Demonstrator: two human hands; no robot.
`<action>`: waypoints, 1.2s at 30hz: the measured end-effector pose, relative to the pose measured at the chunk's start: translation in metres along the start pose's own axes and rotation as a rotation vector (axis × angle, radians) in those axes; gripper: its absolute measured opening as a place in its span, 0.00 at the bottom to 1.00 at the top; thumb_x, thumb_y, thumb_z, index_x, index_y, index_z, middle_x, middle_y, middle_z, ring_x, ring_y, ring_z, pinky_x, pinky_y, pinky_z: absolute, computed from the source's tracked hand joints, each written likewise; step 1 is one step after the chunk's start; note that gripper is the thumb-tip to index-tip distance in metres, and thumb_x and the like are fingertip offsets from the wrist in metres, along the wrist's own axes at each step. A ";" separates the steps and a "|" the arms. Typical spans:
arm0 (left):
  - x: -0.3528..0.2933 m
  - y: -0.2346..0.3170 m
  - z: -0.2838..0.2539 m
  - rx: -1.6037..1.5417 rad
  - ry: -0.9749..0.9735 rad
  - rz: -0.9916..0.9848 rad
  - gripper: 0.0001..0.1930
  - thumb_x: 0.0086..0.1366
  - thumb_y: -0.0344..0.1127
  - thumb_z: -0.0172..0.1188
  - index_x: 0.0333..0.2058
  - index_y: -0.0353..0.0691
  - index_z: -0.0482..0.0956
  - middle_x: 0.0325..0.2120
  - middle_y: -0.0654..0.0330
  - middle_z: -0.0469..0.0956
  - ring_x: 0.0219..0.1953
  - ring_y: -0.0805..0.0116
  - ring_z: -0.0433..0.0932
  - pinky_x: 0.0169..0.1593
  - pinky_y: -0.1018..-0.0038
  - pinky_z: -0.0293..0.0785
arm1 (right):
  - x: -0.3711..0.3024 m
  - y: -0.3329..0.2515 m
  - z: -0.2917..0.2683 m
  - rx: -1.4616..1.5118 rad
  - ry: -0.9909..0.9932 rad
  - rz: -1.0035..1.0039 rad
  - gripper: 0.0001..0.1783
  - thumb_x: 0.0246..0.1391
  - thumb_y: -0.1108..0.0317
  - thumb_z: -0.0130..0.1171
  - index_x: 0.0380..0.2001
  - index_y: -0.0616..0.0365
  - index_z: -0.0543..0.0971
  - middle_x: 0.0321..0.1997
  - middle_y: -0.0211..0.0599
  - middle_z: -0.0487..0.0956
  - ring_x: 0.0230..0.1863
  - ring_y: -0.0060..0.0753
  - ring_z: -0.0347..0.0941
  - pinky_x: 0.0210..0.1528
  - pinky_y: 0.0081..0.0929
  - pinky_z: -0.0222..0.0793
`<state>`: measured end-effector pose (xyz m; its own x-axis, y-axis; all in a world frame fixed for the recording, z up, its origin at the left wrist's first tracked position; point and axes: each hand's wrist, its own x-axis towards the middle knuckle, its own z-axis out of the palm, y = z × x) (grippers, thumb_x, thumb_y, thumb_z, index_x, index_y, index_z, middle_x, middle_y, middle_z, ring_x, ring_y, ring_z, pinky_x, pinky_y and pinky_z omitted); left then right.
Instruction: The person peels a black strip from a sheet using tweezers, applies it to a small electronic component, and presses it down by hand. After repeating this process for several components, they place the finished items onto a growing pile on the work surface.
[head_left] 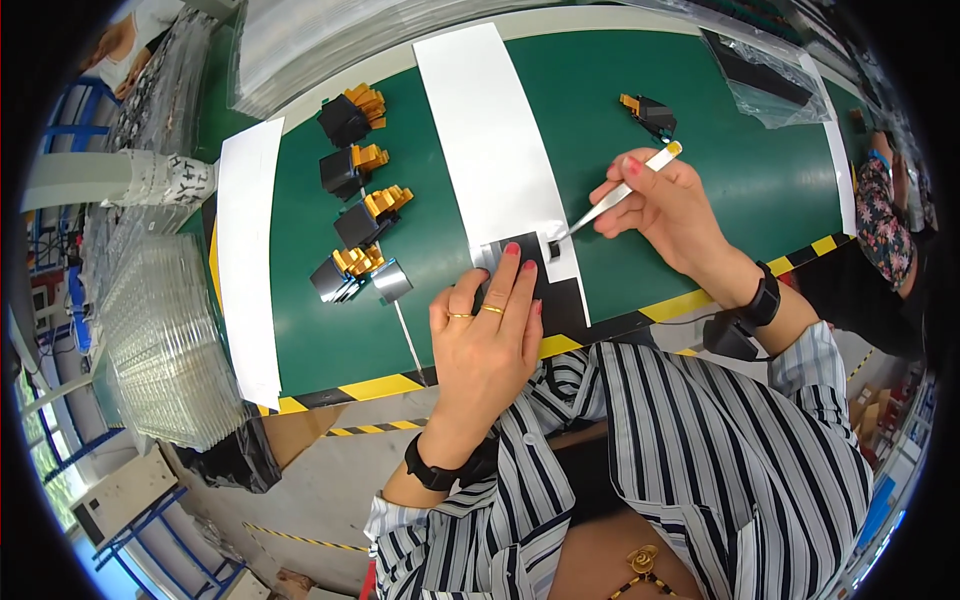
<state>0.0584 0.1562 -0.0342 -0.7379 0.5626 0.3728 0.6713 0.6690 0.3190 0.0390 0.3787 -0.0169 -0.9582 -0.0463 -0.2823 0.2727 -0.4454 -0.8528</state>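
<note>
My left hand lies with its fingers stretched out, pressing on a dark flat piece at the near end of a long white sheet. In my right hand is a pair of silver tweezers, held like a pen. Their tips reach a small black-and-white bit just right of my left fingers; whether they grip it I cannot tell. Below that, a black strip lies by the table edge. The dark piece is partly hidden under my left fingers.
Several bundles of black panels with orange flex cables line the left side of the green mat. A similar bundle sits at the far right, near a clear plastic bag. Stacked clear trays stand left. Another person's floral sleeve shows right.
</note>
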 end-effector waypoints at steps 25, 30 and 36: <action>-0.005 -0.013 -0.033 0.318 0.054 -0.518 0.17 0.49 0.38 0.61 0.36 0.37 0.70 0.29 0.56 0.69 0.31 0.57 0.70 0.29 0.68 0.69 | 0.002 -0.007 -0.002 0.031 -0.029 0.047 0.10 0.56 0.66 0.46 0.30 0.64 0.69 0.29 0.48 0.76 0.24 0.34 0.76 0.26 0.23 0.74; -0.008 -0.013 -0.034 0.220 0.126 -0.476 0.14 0.50 0.37 0.61 0.32 0.38 0.70 0.29 0.55 0.69 0.31 0.55 0.70 0.30 0.68 0.68 | 0.001 -0.003 0.000 0.105 -0.042 0.104 0.10 0.55 0.67 0.46 0.32 0.65 0.70 0.30 0.50 0.76 0.26 0.39 0.76 0.27 0.26 0.74; -0.006 -0.013 -0.040 0.053 0.048 -0.466 0.12 0.49 0.29 0.61 0.30 0.36 0.68 0.27 0.55 0.70 0.29 0.59 0.72 0.28 0.71 0.67 | -0.005 -0.002 -0.001 0.108 -0.063 0.084 0.09 0.55 0.68 0.47 0.33 0.65 0.69 0.31 0.51 0.75 0.27 0.41 0.76 0.28 0.27 0.75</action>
<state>0.0574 0.1249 -0.0061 -0.9549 0.1736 0.2409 0.2635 0.8697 0.4173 0.0436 0.3805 -0.0143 -0.9369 -0.1421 -0.3194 0.3445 -0.5309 -0.7742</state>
